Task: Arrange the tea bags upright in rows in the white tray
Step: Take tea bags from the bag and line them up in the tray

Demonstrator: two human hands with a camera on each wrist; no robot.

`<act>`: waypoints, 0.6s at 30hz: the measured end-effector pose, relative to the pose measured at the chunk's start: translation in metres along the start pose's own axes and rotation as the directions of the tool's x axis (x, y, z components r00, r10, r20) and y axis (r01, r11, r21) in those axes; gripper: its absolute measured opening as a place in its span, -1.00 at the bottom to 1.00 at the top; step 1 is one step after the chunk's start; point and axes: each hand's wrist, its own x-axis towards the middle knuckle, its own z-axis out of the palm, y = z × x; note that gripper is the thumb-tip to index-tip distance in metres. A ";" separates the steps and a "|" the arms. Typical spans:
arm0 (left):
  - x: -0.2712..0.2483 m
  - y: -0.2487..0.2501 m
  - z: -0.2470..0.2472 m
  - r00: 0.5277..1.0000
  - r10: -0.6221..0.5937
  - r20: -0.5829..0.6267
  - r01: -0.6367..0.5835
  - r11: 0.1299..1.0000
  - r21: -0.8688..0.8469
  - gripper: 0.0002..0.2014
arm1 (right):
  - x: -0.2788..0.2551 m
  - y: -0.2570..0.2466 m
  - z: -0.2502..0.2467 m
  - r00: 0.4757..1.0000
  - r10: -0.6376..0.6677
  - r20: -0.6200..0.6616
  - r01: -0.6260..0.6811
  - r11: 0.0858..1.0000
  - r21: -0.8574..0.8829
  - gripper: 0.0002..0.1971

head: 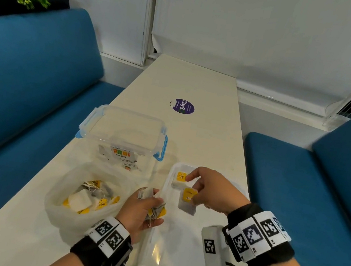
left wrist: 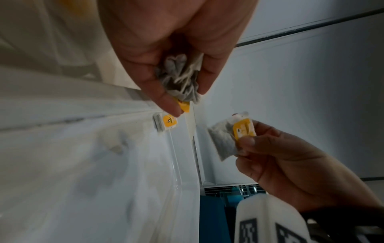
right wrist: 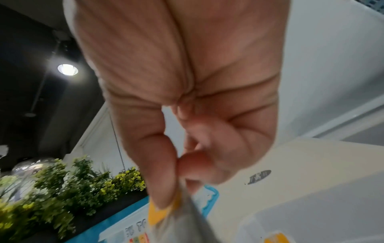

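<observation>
A white tray [head: 171, 260] lies on the table in front of me. One tea bag with a yellow tag [head: 180, 179] stands at its far left corner, also seen as the placed tea bag [left wrist: 165, 123] in the left wrist view. My right hand [head: 208, 192] hovers over the far end and pinches a second tea bag [head: 188, 201] by its yellow tag; the pinched tea bag [left wrist: 230, 136] hangs above the tray floor. My left hand [head: 145, 211] stays at the tray's left rim and grips a bunch of tea bags [left wrist: 180, 77].
A clear plastic bag [head: 87, 197] with several more tea bags lies left of the tray. Behind it stands a lidded clear box with blue clips [head: 123, 133]. A purple sticker [head: 183, 106] is on the table. Blue benches flank both sides.
</observation>
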 end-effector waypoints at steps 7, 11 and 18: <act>-0.002 0.003 0.004 0.995 0.050 0.085 -0.062 0.988 0.141 -0.83 | 0.004 0.014 0.003 0.995 0.034 -0.089 -0.013 0.974 0.227 -0.89; -0.005 0.009 0.008 0.980 0.076 0.183 -0.113 0.973 0.201 -0.75 | 0.003 0.009 0.005 0.997 -0.027 -0.075 0.044 0.970 0.238 -0.86; -0.004 0.008 0.017 0.974 0.073 0.214 -0.138 0.942 0.307 -0.82 | 0.005 0.007 0.008 0.997 -0.070 -0.034 0.077 0.941 0.329 -0.94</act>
